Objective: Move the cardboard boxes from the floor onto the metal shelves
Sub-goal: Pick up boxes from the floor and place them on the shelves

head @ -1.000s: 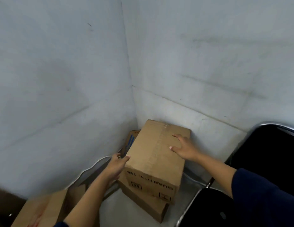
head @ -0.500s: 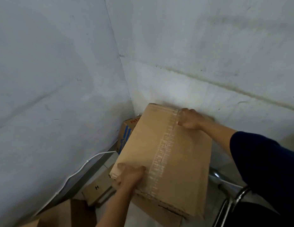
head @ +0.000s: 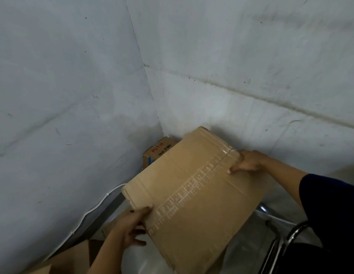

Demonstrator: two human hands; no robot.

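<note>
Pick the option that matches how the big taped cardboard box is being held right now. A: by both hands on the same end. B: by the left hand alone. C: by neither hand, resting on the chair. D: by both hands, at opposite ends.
D: the left hand grips the near end of the taped cardboard box and the right hand the far end.

The cardboard box (head: pixel 194 190) at centre frame is matt brown corrugated card, its seam sealed with glossy clear tape (head: pixel 194 192) that wrinkles. The walls (head: pixel 63 86) filling the upper frame are matt, scuffed grey-white plaster. Lower right, a chair frame (head: pixel 280 244) is shiny chromed metal tube.
</note>
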